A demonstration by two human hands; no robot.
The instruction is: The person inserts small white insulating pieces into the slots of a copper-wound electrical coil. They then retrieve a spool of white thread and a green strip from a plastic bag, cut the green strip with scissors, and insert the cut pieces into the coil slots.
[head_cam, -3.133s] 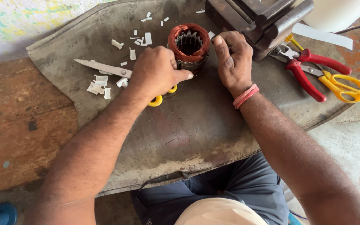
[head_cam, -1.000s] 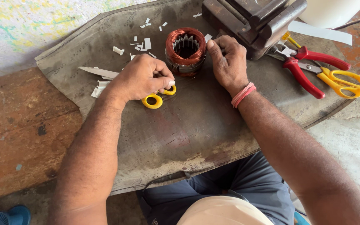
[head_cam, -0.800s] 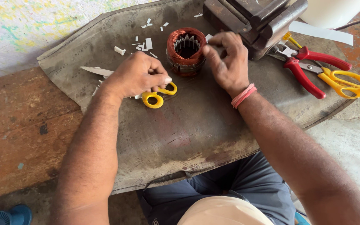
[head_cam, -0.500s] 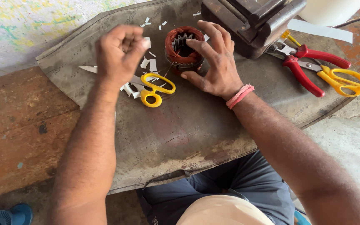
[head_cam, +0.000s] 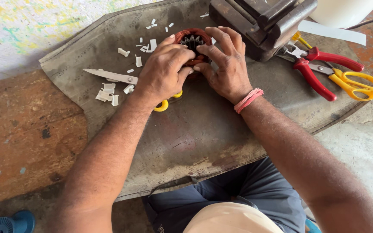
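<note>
A round motor stator with reddish copper windings stands on a grey mat. My left hand presses its fingers on the stator's left rim. My right hand, with a pink band at the wrist, cups the right side, fingertips over the top. Yellow-handled scissors lie under my left hand, blades pointing left. Small white paper strips are scattered around the blades and behind the stator.
A dark metal vise stands right behind the stator. Red-handled pliers and a second pair of yellow scissors lie to the right. A white container is at the back right. A blue spool sits below left.
My left hand rose off the scissors, lifted near the white strips, then came down onto the stator. My right hand shifted from its side to cupping over its top.
</note>
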